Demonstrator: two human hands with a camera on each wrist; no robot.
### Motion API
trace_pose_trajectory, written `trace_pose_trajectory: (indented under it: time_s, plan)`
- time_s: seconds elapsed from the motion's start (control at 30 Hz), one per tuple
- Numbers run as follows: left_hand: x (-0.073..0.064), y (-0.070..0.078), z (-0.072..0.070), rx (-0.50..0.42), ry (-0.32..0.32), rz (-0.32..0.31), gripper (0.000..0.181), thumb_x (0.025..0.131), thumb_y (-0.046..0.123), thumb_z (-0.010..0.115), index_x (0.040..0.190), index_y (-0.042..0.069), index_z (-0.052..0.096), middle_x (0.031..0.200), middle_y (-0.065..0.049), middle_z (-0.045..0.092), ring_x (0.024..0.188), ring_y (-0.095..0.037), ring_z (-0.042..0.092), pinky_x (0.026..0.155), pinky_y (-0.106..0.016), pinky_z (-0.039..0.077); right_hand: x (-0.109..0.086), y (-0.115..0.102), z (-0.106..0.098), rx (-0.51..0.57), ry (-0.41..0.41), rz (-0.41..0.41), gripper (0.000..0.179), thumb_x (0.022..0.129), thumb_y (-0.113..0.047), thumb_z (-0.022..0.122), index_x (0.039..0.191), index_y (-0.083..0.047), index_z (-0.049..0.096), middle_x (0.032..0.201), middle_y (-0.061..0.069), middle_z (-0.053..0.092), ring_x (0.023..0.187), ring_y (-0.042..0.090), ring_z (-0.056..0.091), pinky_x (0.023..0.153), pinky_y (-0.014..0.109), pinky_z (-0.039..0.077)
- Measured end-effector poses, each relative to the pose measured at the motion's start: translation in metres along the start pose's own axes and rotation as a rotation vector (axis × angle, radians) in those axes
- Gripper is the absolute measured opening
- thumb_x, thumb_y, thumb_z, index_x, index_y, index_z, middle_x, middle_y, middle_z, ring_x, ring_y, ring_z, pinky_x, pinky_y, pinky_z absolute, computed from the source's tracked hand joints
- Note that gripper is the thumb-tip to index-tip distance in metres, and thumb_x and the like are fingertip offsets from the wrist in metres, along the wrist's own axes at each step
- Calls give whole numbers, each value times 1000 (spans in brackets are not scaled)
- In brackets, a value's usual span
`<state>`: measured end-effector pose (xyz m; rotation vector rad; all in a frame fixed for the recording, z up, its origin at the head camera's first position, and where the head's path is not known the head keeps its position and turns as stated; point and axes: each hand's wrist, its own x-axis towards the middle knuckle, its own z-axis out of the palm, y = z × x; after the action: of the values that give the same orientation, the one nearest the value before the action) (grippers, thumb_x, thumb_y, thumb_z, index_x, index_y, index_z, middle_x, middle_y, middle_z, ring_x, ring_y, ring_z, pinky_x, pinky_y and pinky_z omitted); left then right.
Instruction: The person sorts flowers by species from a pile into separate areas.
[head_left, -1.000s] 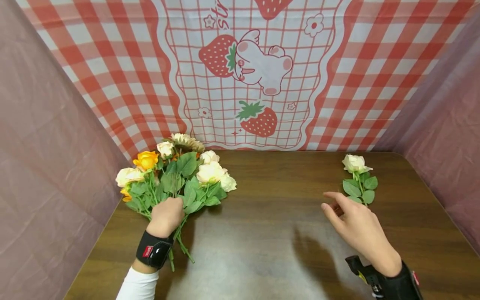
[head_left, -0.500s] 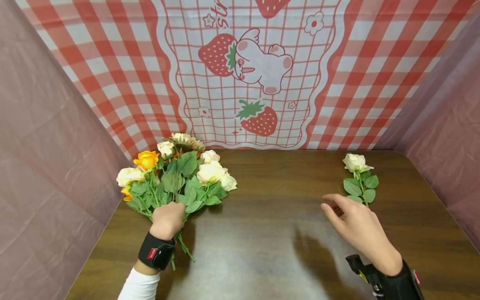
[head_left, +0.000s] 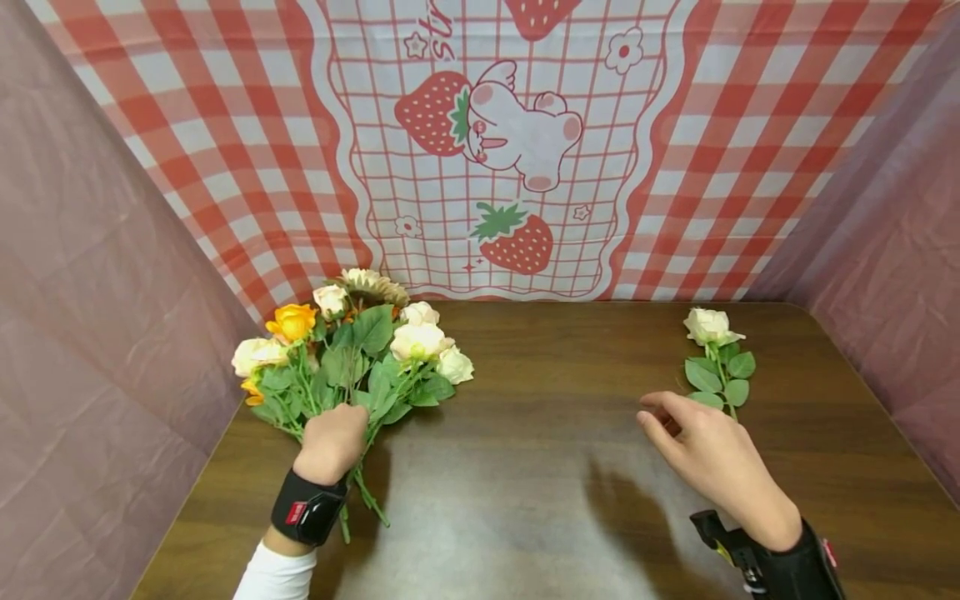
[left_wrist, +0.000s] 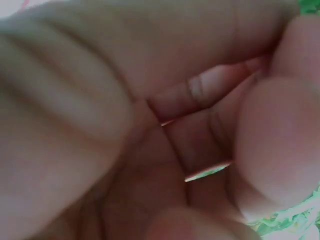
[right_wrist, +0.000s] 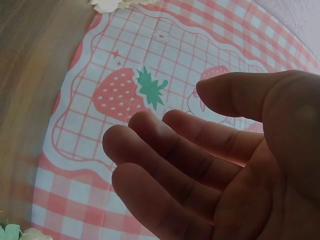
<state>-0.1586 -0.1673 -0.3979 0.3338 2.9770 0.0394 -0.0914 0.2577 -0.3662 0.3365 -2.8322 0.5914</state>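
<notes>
The left hand (head_left: pixel 334 442) is over the stems of a loose bunch of artificial flowers (head_left: pixel 352 358) on the left of the table. Its fingers curl toward the thumb in the left wrist view, at a flower stem; the stem inside the hand (left_wrist: pixel 180 140) is hidden. Cream white roses (head_left: pixel 420 342), an orange rose (head_left: pixel 292 322) and a pale daisy-like flower (head_left: pixel 371 283) fan out beyond it. The right hand (head_left: pixel 712 458) hovers near a single white rose (head_left: pixel 708 327) at the right. Loosely bent fingers (right_wrist: pixel 165 155) hold nothing in the right wrist view.
Brown wooden table (head_left: pixel 525 483) lies under both hands. A red checked cloth with strawberries (head_left: pixel 517 242) stands along the back edge. Pink curtains (head_left: pixel 97 292) close off both sides.
The cream white roses and leaves at the bunch's right side have shifted and turned slightly. The left hand stays almost in place; the right hand has barely moved. The single white rose is unmoved.
</notes>
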Motion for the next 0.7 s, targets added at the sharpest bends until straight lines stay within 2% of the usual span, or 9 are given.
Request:
trace_pose_trajectory:
  time_s: [0.13,0.27,0.5,0.7]
  plan:
    - [-3,0,-3,-8,114,24,23,75,-7,52,57,6,53,62,-15,62,51,-29,55,40,-47,47,0,0,1,9,-12,5,23,91,-27,56,107,-12,62,81,-1,66,69,11,57,55,37,46]
    - [-4,1,-4,-15,237,46,27,72,-7,53,51,8,46,54,-13,57,45,-27,52,35,-45,44,1,0,2,14,-23,10,23,91,-28,56,107,-13,62,82,-1,66,69,11,57,55,36,46]
    - [-1,1,-4,-54,347,52,21,79,-1,53,60,7,48,52,-13,53,43,-28,49,31,-42,40,1,-1,3,29,-48,12,24,93,-31,53,109,-15,61,82,-2,65,70,10,55,55,34,45]
    - [1,2,-5,-142,443,89,18,87,6,53,70,7,48,53,-6,46,42,-24,44,33,-38,36,1,-2,5,23,-48,2,23,93,-32,52,108,-17,61,83,-2,65,70,9,55,56,34,45]
